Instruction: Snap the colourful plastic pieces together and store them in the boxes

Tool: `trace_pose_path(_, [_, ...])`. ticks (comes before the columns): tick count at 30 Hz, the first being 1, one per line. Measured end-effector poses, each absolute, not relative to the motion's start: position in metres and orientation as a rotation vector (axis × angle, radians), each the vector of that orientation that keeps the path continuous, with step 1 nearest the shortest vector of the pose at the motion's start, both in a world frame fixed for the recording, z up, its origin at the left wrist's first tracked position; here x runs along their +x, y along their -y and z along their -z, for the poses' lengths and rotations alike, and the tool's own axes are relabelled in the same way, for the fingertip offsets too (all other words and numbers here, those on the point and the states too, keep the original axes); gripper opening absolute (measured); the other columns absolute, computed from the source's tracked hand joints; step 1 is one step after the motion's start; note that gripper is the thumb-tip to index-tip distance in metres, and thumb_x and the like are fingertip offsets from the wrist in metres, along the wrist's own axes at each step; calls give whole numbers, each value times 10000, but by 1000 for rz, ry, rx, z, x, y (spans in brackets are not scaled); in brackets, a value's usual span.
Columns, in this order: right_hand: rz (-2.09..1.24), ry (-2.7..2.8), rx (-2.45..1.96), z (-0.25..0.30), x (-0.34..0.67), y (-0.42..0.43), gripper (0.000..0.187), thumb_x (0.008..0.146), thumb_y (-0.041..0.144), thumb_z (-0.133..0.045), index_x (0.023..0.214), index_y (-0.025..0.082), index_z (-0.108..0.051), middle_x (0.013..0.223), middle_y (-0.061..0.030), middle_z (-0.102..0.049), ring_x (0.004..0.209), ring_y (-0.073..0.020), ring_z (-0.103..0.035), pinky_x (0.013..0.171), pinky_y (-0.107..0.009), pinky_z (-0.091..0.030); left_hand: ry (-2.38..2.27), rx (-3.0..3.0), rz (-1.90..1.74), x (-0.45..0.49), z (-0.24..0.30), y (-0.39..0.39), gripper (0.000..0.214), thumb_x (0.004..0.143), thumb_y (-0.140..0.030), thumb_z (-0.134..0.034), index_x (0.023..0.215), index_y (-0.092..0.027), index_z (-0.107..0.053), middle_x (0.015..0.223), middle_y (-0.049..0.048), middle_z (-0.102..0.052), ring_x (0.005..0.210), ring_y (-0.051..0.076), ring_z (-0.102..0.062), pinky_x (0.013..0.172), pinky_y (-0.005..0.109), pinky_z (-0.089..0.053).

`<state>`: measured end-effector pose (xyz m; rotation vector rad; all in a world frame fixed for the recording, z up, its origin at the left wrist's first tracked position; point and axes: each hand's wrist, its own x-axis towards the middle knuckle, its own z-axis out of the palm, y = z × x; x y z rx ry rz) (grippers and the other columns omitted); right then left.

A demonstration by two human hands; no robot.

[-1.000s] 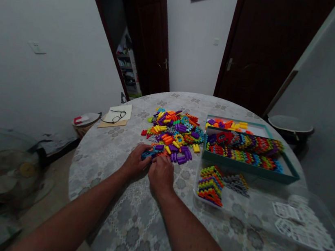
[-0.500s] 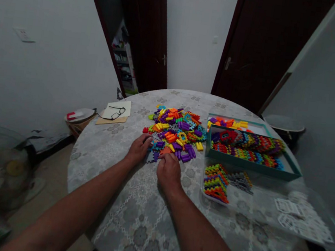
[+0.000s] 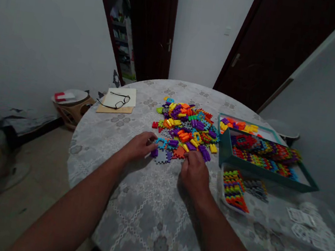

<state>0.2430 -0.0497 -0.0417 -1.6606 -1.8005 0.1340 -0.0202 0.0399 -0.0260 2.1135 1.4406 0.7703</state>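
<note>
Loose plastic building pieces of many colours lie in a pile (image 3: 186,124) on the table. At its left front edge is my left hand (image 3: 140,147), fingers curved and a little apart. Its thumb is beside a purple piece (image 3: 154,153) and close to a blue ring-shaped piece (image 3: 161,142). A flat grey notched piece (image 3: 162,156) lies between my hands. My right hand (image 3: 195,171) is closed at the front right of the pile, next to an orange notched piece (image 3: 179,152) and purple blocks (image 3: 204,153). Its fingertips are mostly hidden, so anything in them does not show.
To the right stands a teal box (image 3: 272,175) with rows of coloured pieces, a teal-edged tray (image 3: 269,134) behind it. Nearer is a clear plastic container (image 3: 223,192) with stacked pieces and white parts (image 3: 315,233). Eyeglasses (image 3: 119,104) rest on paper (image 3: 131,95) at the left.
The view has shifted. My hands are farther apart, the right one having moved right along the pile's front edge. The grey piece between them is more exposed.
</note>
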Motion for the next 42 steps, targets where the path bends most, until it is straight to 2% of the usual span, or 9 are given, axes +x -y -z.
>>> trace_pose_path(2, [-42, 1832, -1819, 34, 246, 56, 304, 990, 118, -515, 1197, 176, -730, 1269, -163, -685, 1121, -288, -658, 965, -384, -521, -1321, 2276, -617, -20, 24, -35, 319, 812, -457, -779, 1096, -311, -766, 1116, 86, -761, 1000, 292, -717, 924, 413, -593])
trace_pose_path(5, [37, 1829, -2030, 27, 250, 62, 288, 1014, 192, -592, 1278, 191, -708, 1373, -193, -640, 1121, -313, -666, 898, -396, -525, -1270, 2399, -522, -19, 25, -32, 310, 796, -429, -795, 1088, -334, -756, 1128, 89, -740, 1020, 309, -705, 914, 422, -580])
trace_pose_path(10, [69, 1844, -2148, 29, 256, 60, 293, 990, 217, -657, 1277, 189, -708, 1312, -208, -650, 1114, -335, -679, 884, -409, -530, -1252, 2374, -577, -14, 19, -31, 254, 847, -400, -733, 1086, -314, -747, 1065, 81, -738, 940, 293, -707, 871, 413, -580])
trace_pose_path(13, [39, 1861, -2154, 32, 257, 57, 320, 972, 184, -636, 1286, 180, -701, 1294, -201, -650, 1064, -320, -697, 861, -400, -536, -1208, 2304, -675, -2, 9, -21, 292, 883, -428, -724, 1148, -306, -739, 1092, 69, -749, 968, 286, -724, 929, 421, -588])
trace_pose_path(21, [-2, 1839, -2138, 33, 258, 58, 327, 973, 221, -633, 1294, 179, -679, 1348, -191, -629, 1081, -308, -706, 851, -376, -532, -878, 2315, -613, 33, 23, 4, 310, 952, -315, -616, 1223, -357, -761, 1182, 74, -802, 1106, 315, -749, 1007, 461, -582])
trace_pose_path(28, [-190, 1853, -2043, 23, 257, 59, 247, 934, 155, -589, 1143, 168, -721, 1121, -159, -722, 1029, -291, -699, 890, -364, -501, -801, 2286, -582, 36, 22, 3, 283, 895, -254, -615, 1110, -337, -780, 1114, 76, -794, 1052, 295, -741, 951, 429, -583])
trace_pose_path(34, [-768, 1753, -1600, 15, 242, 67, 240, 931, 179, -553, 1059, 226, -751, 973, -29, -788, 917, -210, -717, 834, -301, -505, -820, 2220, -525, 36, 15, 4, 449, 877, -217, -638, 1305, -338, -702, 1080, 46, -796, 977, 278, -735, 905, 401, -561])
trace_pose_path(38, [-860, 1666, -1463, 26, 239, 63, 274, 994, 229, -511, 1051, 225, -779, 1017, -35, -794, 967, -206, -716, 874, -308, -508, -870, 2259, -480, 35, 12, 1, 326, 885, -218, -687, 1197, -303, -720, 1109, 63, -782, 996, 276, -716, 901, 391, -541])
trace_pose_path(42, [-851, 1663, -1434, 36, 241, 58, 295, 1059, 349, -531, 954, 202, -764, 900, -38, -742, 876, -194, -672, 791, -294, -478, -901, 2318, -372, 33, 12, 0, 355, 894, -211, -722, 1245, -254, -702, 1147, 76, -751, 1031, 264, -691, 951, 393, -524])
